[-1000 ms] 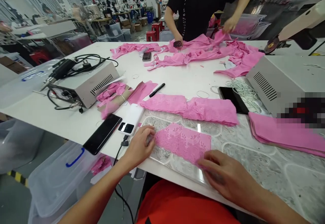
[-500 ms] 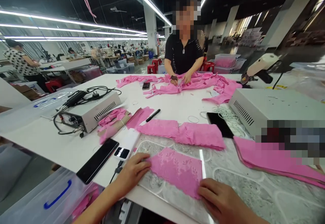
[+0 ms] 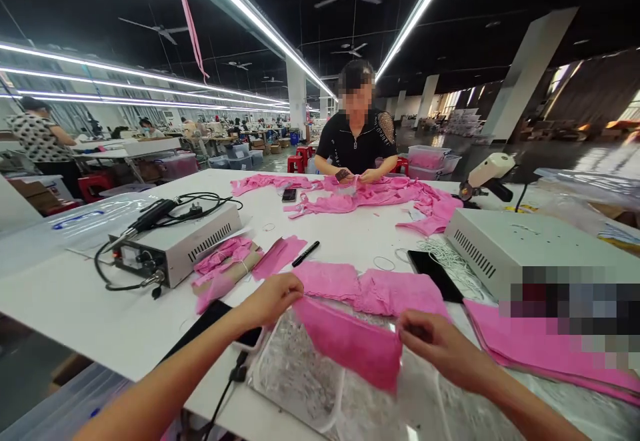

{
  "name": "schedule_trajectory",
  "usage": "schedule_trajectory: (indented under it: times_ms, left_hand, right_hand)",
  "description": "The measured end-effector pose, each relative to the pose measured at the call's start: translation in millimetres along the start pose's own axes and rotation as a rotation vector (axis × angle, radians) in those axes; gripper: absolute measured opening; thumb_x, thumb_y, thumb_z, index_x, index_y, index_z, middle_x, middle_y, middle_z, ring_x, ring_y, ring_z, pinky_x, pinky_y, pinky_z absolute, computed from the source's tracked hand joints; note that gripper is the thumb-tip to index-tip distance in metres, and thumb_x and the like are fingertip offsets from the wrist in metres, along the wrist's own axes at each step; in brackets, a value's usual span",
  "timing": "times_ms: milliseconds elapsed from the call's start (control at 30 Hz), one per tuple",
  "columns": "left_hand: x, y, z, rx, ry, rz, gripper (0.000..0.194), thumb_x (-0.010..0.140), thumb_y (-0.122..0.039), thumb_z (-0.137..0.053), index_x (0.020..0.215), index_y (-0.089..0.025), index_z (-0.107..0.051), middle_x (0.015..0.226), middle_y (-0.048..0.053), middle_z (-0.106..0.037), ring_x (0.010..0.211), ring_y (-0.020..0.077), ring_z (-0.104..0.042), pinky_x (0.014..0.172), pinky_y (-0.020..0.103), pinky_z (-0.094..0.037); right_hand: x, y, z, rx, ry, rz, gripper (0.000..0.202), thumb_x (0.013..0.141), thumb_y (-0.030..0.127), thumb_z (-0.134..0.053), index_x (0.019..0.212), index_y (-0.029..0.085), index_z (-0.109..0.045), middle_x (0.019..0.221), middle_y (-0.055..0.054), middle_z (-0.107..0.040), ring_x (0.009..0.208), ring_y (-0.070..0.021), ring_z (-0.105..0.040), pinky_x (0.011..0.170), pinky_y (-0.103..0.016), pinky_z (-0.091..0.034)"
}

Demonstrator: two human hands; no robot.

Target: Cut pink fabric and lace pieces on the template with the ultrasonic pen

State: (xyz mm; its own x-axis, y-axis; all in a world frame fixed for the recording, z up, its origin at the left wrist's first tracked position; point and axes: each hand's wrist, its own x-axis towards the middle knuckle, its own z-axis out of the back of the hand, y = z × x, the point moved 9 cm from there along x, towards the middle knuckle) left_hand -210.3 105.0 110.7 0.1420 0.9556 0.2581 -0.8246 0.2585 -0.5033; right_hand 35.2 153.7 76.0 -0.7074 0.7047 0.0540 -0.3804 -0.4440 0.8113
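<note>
A pink fabric piece hangs stretched between my two hands, lifted above the grey patterned board. My left hand pinches its upper left corner. At its upper right corner, my right hand has its fingers closed on the edge. Just beyond the held piece lie two pink lace-edged stacks, a left one and a right one. A black phone is partly hidden behind my left forearm.
A grey box device with cables stands at left, another grey box at right. A black pen, a phone and a pink stack lie around. Across the table a person handles pink garments.
The pink piece has been raised off the board by both hands and now hangs between them. The camera view has tilted upward. The person opposite is bent lower over the garments.
</note>
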Motion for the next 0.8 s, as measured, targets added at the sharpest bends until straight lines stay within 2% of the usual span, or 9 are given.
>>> schedule_trajectory:
  times_ms: [100, 200, 300, 433, 533, 600, 667, 733, 800]
  left_hand:
    - [37, 26, 31.7, 0.014, -0.112, 0.027, 0.019, 0.082, -0.026, -0.050, 0.074, -0.022, -0.067, 0.081, 0.003, -0.070, 0.075, 0.0175, -0.063, 0.071, 0.026, -0.048]
    - [56, 48, 57.2, 0.042, -0.210, 0.039, 0.024, 0.084, -0.032, -0.048, 0.078, -0.021, -0.068, 0.096, 0.006, -0.070, 0.086, 0.0195, -0.063, 0.080, 0.030, -0.049]
    - [52, 59, 57.5, 0.080, -0.220, 0.021, 0.027, 0.085, -0.036, -0.047, 0.079, -0.021, -0.069, 0.101, 0.008, -0.070, 0.094, 0.0210, -0.064, 0.087, 0.033, -0.049]
    - [31, 63, 26.4, 0.118, -0.112, -0.036, 0.024, 0.082, -0.035, -0.053, 0.067, -0.022, -0.068, 0.096, 0.008, -0.072, 0.089, 0.0212, -0.067, 0.084, 0.032, -0.053]
    - [23, 55, 5.7, 0.130, -0.071, -0.079, 0.023, 0.085, -0.033, -0.052, 0.075, -0.022, -0.070, 0.100, 0.008, -0.071, 0.092, 0.0214, -0.066, 0.086, 0.033, -0.053]
    - [25, 40, -8.8, 0.128, -0.048, -0.122, 0.022, 0.088, -0.031, -0.051, 0.082, -0.022, -0.070, 0.104, 0.009, -0.069, 0.098, 0.0216, -0.065, 0.090, 0.035, -0.052]
    - [33, 16, -29.1, 0.122, -0.007, -0.183, 0.019, 0.089, -0.029, -0.053, 0.085, -0.022, -0.070, 0.108, 0.009, -0.067, 0.103, 0.0216, -0.063, 0.094, 0.036, -0.050]
    - [45, -12, -55.7, 0.120, 0.045, -0.250, 0.014, 0.089, -0.026, -0.056, 0.092, -0.023, -0.069, 0.113, 0.008, -0.066, 0.107, 0.0216, -0.061, 0.096, 0.036, -0.048]
    - [61, -38, -85.5, 0.127, 0.093, -0.307, 0.018, 0.087, -0.019, -0.058, 0.101, -0.024, -0.068, 0.116, 0.008, -0.065, 0.114, 0.0225, -0.058, 0.100, 0.038, -0.045]
  right_hand:
    - [57, 18, 31, -0.084, -0.068, 0.075, 0.025, 0.082, 0.038, -0.046, 0.065, 0.020, -0.049, 0.053, 0.005, -0.041, 0.049, -0.0101, -0.037, 0.047, -0.023, -0.031]
    - [107, 30, 52, -0.156, -0.147, 0.142, 0.020, 0.082, 0.033, -0.046, 0.071, 0.019, -0.053, 0.057, 0.004, -0.044, 0.054, -0.0107, -0.039, 0.052, -0.024, -0.033]
    - [131, 31, 48, -0.210, -0.202, 0.213, 0.013, 0.082, 0.025, -0.046, 0.076, 0.019, -0.056, 0.068, 0.001, -0.052, 0.062, -0.0121, -0.045, 0.061, -0.026, -0.039]
    - [125, 11, 18, -0.280, -0.149, 0.247, 0.008, 0.075, 0.014, -0.054, 0.073, 0.019, -0.060, 0.076, -0.001, -0.061, 0.072, -0.0134, -0.054, 0.072, -0.028, -0.044]
    - [105, -12, 16, -0.320, -0.177, 0.188, 0.013, 0.080, 0.016, -0.053, 0.086, 0.019, -0.064, 0.087, -0.004, -0.066, 0.080, -0.0151, -0.058, 0.077, -0.030, -0.046]
    - [88, -27, 25, -0.352, -0.222, 0.117, 0.014, 0.084, 0.022, -0.051, 0.090, 0.018, -0.063, 0.087, -0.005, -0.067, 0.077, -0.0159, -0.059, 0.073, -0.030, -0.046]
    - [71, -39, 34, -0.390, -0.243, 0.050, 0.012, 0.082, 0.026, -0.055, 0.086, 0.018, -0.063, 0.081, -0.005, -0.066, 0.071, -0.0167, -0.058, 0.067, -0.031, -0.046]
    - [55, -46, 38, -0.422, -0.241, 0.017, 0.011, 0.078, 0.025, -0.059, 0.085, 0.018, -0.063, 0.080, -0.005, -0.067, 0.072, -0.0185, -0.059, 0.067, -0.032, -0.046]
    - [41, -52, 41, -0.434, -0.239, 0.011, 0.013, 0.079, 0.024, -0.058, 0.089, 0.018, -0.064, 0.088, -0.007, -0.069, 0.080, -0.0205, -0.062, 0.073, -0.035, -0.048]
